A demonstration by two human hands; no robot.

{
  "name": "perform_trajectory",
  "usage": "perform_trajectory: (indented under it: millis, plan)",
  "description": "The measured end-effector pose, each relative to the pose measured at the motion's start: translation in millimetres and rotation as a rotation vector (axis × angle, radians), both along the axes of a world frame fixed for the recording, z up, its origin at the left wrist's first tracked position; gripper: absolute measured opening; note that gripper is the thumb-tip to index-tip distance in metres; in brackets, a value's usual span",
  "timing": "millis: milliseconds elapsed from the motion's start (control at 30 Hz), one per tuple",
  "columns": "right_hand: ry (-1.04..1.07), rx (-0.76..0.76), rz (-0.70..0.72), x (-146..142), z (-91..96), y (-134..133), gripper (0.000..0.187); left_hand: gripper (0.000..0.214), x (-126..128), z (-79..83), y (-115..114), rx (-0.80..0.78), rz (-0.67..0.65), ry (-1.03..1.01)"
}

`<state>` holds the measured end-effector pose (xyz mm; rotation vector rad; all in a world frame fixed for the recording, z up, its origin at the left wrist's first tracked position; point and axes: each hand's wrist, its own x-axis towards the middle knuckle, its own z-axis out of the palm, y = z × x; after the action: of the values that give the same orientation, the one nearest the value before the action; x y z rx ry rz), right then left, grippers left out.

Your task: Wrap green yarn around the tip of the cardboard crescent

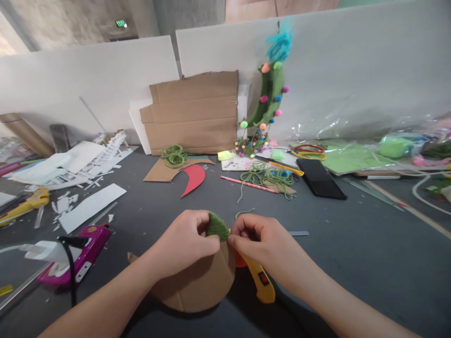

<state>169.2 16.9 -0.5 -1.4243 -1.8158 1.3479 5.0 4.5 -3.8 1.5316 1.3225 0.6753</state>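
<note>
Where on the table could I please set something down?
The widest bare patch of table lies right of the right hand, nearer than the black phone. A smaller one, with a few specks, lies between the white strip and the left hand. The back, from the coiled green yarn to the phone, and the left, around the magenta power strip, are crowded.
</note>
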Motion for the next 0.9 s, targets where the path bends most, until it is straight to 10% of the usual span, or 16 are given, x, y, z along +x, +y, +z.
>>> perform_trajectory:
  millis: [900]
  plan:
    - [0.023,0.068,0.14,4.5,6.0,-0.3,0.016,0.008,-4.9,8.5,0.7,-0.074,-0.017,-0.058]
